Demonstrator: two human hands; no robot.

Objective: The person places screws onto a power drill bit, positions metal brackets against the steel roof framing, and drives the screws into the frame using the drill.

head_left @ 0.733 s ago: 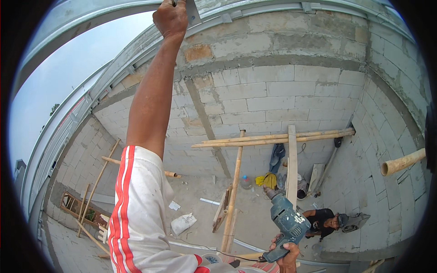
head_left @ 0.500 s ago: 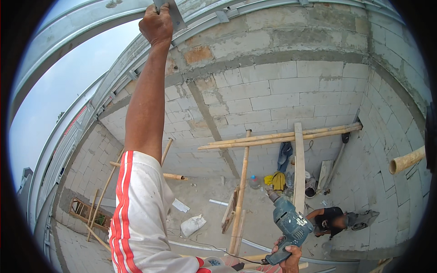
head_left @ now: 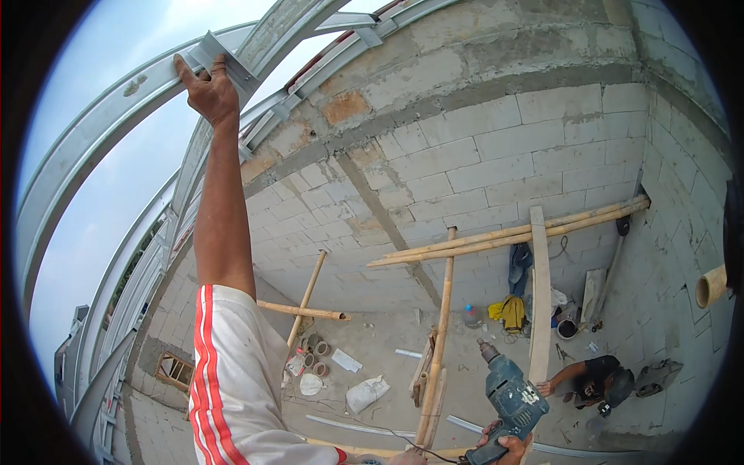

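Lower and farther left in view than before, the left hand (head_left: pixel 213 97) has its fingers grasping a small silver-grey metal bracket (head_left: pixel 230 65) where a long galvanised-looking beam (head_left: pixel 116 101) meets another. Clenched in the right hand (head_left: pixel 508 448) is a scuffed blue-green power drill (head_left: pixel 511 394), chuck upward, its pale markings unreadable. In view, a long pale wooden plank (head_left: pixel 540 287) edges its right side; a gap separates the chuck from a tan bamboo pole (head_left: pixel 440 341) leftward.

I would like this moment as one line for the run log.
left hand: raised, touching metal bracket | right hand: gripping drill, chuck upward | below: person in dark top
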